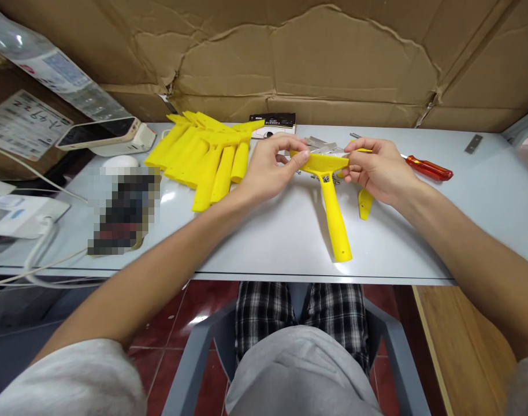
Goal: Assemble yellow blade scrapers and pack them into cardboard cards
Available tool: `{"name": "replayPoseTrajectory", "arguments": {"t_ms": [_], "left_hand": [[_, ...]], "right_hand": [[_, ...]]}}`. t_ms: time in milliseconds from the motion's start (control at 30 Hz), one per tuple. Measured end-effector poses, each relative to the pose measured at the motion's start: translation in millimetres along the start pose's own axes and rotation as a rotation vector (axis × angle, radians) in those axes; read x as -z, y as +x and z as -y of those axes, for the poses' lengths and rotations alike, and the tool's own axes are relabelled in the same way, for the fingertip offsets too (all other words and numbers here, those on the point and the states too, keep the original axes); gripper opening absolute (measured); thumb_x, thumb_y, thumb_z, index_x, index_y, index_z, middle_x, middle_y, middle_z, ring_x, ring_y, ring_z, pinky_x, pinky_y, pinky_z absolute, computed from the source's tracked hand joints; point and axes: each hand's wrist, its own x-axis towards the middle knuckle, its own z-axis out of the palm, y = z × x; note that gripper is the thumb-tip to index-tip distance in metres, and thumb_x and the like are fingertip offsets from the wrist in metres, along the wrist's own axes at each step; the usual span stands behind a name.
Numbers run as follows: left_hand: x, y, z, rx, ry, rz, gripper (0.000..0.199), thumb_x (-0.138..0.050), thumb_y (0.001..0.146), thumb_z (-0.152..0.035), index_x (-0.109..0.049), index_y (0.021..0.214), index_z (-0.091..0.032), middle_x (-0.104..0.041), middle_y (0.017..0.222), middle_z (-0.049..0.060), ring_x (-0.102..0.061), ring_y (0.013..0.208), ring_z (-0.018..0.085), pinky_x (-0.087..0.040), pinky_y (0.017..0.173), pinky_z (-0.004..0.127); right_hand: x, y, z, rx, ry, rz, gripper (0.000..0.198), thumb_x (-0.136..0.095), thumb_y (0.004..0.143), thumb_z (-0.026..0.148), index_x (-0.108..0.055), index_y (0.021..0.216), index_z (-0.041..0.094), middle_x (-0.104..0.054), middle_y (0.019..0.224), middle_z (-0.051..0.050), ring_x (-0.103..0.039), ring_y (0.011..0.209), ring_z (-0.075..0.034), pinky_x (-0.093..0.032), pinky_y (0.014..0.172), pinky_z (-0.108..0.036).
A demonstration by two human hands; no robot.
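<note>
The left hand [276, 164] and right hand [376, 169] pinch opposite ends of a yellow scraper's head [318, 165]; metal blades [327, 148] lie beyond it. Even pressure should steady it.

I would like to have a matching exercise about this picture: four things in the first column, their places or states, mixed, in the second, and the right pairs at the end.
Column one
1. Yellow T-shaped tool
2. Screwdriver
3. Plastic bottle
4. Yellow pieces

Column two
A. Red-handled, to the right of the right hand
B. Clear, at the picture's upper left
C. Heaped on the table, left of the left hand
D. Held at its head between both hands

Right pairs: 1-D, 2-A, 3-B, 4-C
</note>
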Motion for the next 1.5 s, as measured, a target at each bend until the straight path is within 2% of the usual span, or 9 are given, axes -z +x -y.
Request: {"name": "replayPoseTrajectory", "arguments": {"t_ms": [67, 200, 300, 567, 700, 833, 967, 1367, 1500], "left_hand": [[-5, -3, -2, 0.079, -0.090, -0.018, 0.013, -0.080, 0.094, -0.031, -0.079, 0.095, -0.018, -0.078, 0.131, 0.013, -0.072, 0.123, 0.024, -0.062, 0.090, 0.032], [-13, -7, -9, 0.289, -0.280, -0.028, 0.016, -0.082, 0.093, -0.031, -0.080, 0.098, -0.016, -0.081, 0.123, 0.012, -0.076, 0.101, 0.020, -0.065, 0.086, 0.033], [-14, -8, -15, 0.352, -0.343, -0.026, 0.015, -0.085, 0.091, -0.028, -0.079, 0.096, -0.015, -0.081, 0.117, 0.011, -0.077, 0.096, 0.020, -0.067, 0.081, 0.033], [-13, -6, -21, 0.402, -0.406, -0.004, 0.011, -0.084, 0.090, -0.018, -0.074, 0.086, -0.015, -0.079, 0.103, 0.008, -0.077, 0.088, 0.018, -0.069, 0.072, 0.030], [-11, -6, -23, 0.417, -0.418, 0.020, 0.010, -0.084, 0.092, -0.018, -0.074, 0.089, -0.015, -0.080, 0.104, 0.008, -0.079, 0.084, 0.017, -0.068, 0.067, 0.027], [-10, -6, -27, 0.485, -0.452, 0.067, 0.010, -0.082, 0.096, -0.019, -0.074, 0.092, -0.015, -0.081, 0.097, 0.008, -0.080, 0.072, 0.017, -0.065, 0.060, 0.027], [-10, -5, -28, 0.506, -0.438, 0.057, 0.009, -0.081, 0.097, -0.014, -0.074, 0.091, -0.013, -0.081, 0.091, 0.008, -0.079, 0.067, 0.015, -0.067, 0.064, 0.028], [-5, -5, -23, 0.417, -0.349, 0.105, 0.014, -0.088, 0.089, -0.021, -0.076, 0.092, -0.015, -0.081, 0.088, 0.007, -0.078, 0.068, 0.016, -0.070, 0.070, 0.031], [-3, -5, -26, 0.394, -0.312, 0.111, 0.012, -0.088, 0.089, -0.022, -0.077, 0.090, -0.017, -0.079, 0.083, 0.005, -0.076, 0.067, 0.015, -0.070, 0.069, 0.031]], "right_hand": [[0, 0, 0, 0.000, 0.006, 0.005, 0.032, -0.076, 0.077, 0.012, -0.055, 0.102, 0.015, -0.066, 0.089, -0.006, -0.063, 0.069, -0.009, -0.056, 0.061, -0.022], [-1, -2, 1, -0.010, 0.010, 0.002, 0.032, -0.074, 0.076, 0.010, -0.055, 0.101, 0.016, -0.068, 0.090, -0.006, -0.065, 0.072, -0.010, -0.056, 0.061, -0.022], [-2, -3, 2, -0.015, -0.002, -0.001, 0.035, -0.080, 0.077, 0.012, -0.055, 0.100, 0.016, -0.067, 0.089, -0.006, -0.065, 0.071, -0.010, -0.056, 0.061, -0.022], [-1, -2, 2, -0.002, 0.003, 0.001, 0.035, -0.081, 0.078, 0.013, -0.056, 0.102, 0.015, -0.067, 0.090, -0.007, -0.066, 0.072, -0.011, -0.057, 0.062, -0.023], [-1, -3, 3, -0.005, 0.007, 0.000, 0.033, -0.081, 0.079, 0.013, -0.056, 0.102, 0.014, -0.067, 0.091, -0.008, -0.066, 0.071, -0.010, -0.057, 0.063, -0.023], [-1, -2, 3, -0.019, 0.007, 0.005, 0.034, -0.082, 0.080, 0.015, -0.057, 0.104, 0.015, -0.068, 0.091, -0.007, -0.065, 0.071, -0.009, -0.058, 0.064, -0.023], [0, -2, 2, -0.022, 0.015, 0.014, 0.036, -0.080, 0.077, 0.012, -0.057, 0.105, 0.015, -0.069, 0.094, -0.008, -0.066, 0.072, -0.010, -0.060, 0.066, -0.025], [-5, -6, 6, -0.039, 0.007, 0.016, 0.031, -0.077, 0.079, 0.013, -0.058, 0.103, 0.013, -0.071, 0.098, -0.010, -0.066, 0.073, -0.011, -0.060, 0.067, -0.025], [-6, -6, 8, -0.064, 0.012, 0.011, 0.027, -0.077, 0.086, 0.024, -0.058, 0.104, 0.014, -0.070, 0.095, -0.010, -0.066, 0.073, -0.011, -0.060, 0.066, -0.026]]}}
